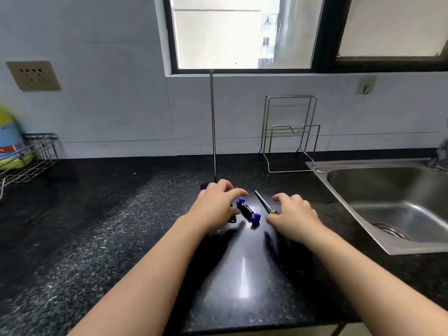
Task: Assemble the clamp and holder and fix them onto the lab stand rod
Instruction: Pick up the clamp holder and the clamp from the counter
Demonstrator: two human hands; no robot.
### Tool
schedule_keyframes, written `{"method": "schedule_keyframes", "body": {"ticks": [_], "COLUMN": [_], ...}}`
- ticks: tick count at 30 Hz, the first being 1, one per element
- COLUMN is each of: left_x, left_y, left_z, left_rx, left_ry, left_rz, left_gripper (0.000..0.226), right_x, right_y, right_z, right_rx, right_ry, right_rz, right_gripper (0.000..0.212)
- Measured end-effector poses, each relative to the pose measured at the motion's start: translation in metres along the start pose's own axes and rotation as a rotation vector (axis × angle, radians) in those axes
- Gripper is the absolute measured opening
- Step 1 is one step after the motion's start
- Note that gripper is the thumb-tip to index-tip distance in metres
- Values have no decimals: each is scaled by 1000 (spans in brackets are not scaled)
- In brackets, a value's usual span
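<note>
A black holder [246, 211] with a blue knob at each end lies on the dark counter between my hands. My left hand [215, 204] hovers over its left end with fingers spread; its thumb is close to the holder. A thin metal clamp rod [263, 202] lies just right of the holder, its near end hidden under my right hand [294, 212], which is open above it. The lab stand rod [213, 122] rises upright behind my left hand; its black base [204, 186] is mostly hidden by that hand.
A steel sink [388, 202] is set into the counter at the right. A wire rack [291, 134] stands against the wall behind my right hand. A wire basket [26, 163] with a colourful pack sits at the far left.
</note>
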State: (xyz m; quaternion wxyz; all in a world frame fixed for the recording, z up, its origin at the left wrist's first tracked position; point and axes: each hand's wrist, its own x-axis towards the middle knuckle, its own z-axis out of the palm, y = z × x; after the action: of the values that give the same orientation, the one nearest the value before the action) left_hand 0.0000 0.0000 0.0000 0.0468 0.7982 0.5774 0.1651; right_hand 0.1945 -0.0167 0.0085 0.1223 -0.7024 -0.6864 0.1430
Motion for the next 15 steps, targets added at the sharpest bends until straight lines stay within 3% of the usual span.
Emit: {"method": "schedule_keyframes", "body": {"ticks": [4,9,12,15], "left_x": [12,23,27,26], "left_y": [1,-6,-6,-5], "left_z": [7,21,29,34], "left_rx": [79,123,48,-254], "left_ry": [-43,-33,10,174], "left_rz": [69,133,148,121], "left_gripper": [46,26,24,19], "right_x": [10,31,54,71], "right_y": [-5,-1,1,-4], "right_z": [12,21,21,13], "right_rx": [-105,-154,103,747], "right_ry": [-61,-13,32,133], "right_rz": [27,37,54,16], "right_gripper": [48,36,35,28]}}
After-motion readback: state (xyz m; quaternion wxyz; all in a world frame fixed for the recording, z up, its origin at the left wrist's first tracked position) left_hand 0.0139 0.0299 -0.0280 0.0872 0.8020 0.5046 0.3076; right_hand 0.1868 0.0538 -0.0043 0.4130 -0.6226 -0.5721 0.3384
